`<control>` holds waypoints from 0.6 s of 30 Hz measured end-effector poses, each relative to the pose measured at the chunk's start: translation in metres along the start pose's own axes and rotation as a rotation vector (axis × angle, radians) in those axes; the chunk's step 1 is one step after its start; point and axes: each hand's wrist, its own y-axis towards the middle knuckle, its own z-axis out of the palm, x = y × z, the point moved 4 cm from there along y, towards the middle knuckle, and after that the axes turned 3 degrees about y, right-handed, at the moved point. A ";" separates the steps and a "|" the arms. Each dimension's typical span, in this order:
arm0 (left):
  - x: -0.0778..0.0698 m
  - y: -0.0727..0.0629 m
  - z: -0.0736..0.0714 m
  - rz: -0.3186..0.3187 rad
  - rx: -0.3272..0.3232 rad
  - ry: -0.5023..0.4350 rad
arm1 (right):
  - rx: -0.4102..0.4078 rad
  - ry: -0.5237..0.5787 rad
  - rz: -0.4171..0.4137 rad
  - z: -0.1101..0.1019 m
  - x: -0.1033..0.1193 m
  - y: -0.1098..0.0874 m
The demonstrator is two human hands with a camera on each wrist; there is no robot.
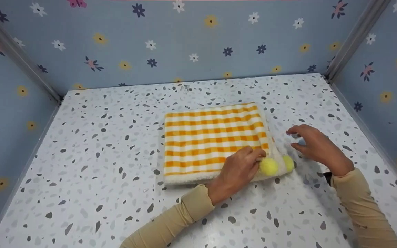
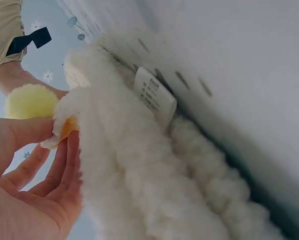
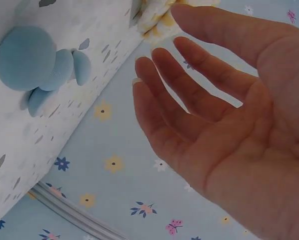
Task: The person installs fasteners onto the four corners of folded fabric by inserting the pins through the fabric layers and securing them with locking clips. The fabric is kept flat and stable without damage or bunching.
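Observation:
A folded orange-and-white checked blanket (image 1: 212, 137) with a fluffy white underside lies on the speckled tabletop. Yellow pompoms (image 1: 269, 166) hang at its near right corner. With thumb and fingers, my left hand (image 1: 238, 168) pinches the blanket's edge beside a pompom; the left wrist view shows the orange fabric between them and a white printed label (image 2: 155, 96) on the fleece. To the right of the blanket, my right hand (image 1: 317, 146) is held in the air, fingers loosely bent and apart. Partly hidden behind it is a light blue rounded object (image 3: 27, 57) with several smaller lobes.
Blue flower-patterned panels (image 1: 191, 38) rise behind the tabletop (image 1: 91, 144) and along both sides. Grey metal strips (image 1: 352, 38) run up the corners. A dark band-like piece (image 1: 328, 178) shows at the right sleeve's cuff.

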 end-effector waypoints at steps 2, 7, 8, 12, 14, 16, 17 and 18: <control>0.000 0.000 0.000 0.004 -0.009 -0.002 | 0.026 -0.011 0.045 -0.001 -0.003 -0.002; 0.001 0.000 0.000 0.014 -0.025 -0.006 | 0.110 -0.050 0.133 -0.001 -0.010 -0.008; 0.001 0.000 0.000 0.015 -0.026 -0.003 | 0.129 -0.062 0.140 -0.001 -0.011 -0.009; 0.001 0.000 0.001 0.019 -0.023 0.000 | 0.203 -0.097 0.180 0.000 -0.015 -0.011; 0.001 0.000 0.001 0.018 -0.020 0.005 | 0.226 -0.094 0.202 0.001 -0.017 -0.012; 0.001 0.000 0.001 0.017 -0.019 0.007 | 0.233 -0.081 0.218 0.002 -0.018 -0.013; 0.001 0.000 0.001 0.015 -0.019 0.008 | 0.231 -0.077 0.219 0.002 -0.018 -0.013; 0.001 -0.001 0.001 0.014 -0.019 0.010 | 0.229 -0.078 0.215 0.002 -0.019 -0.013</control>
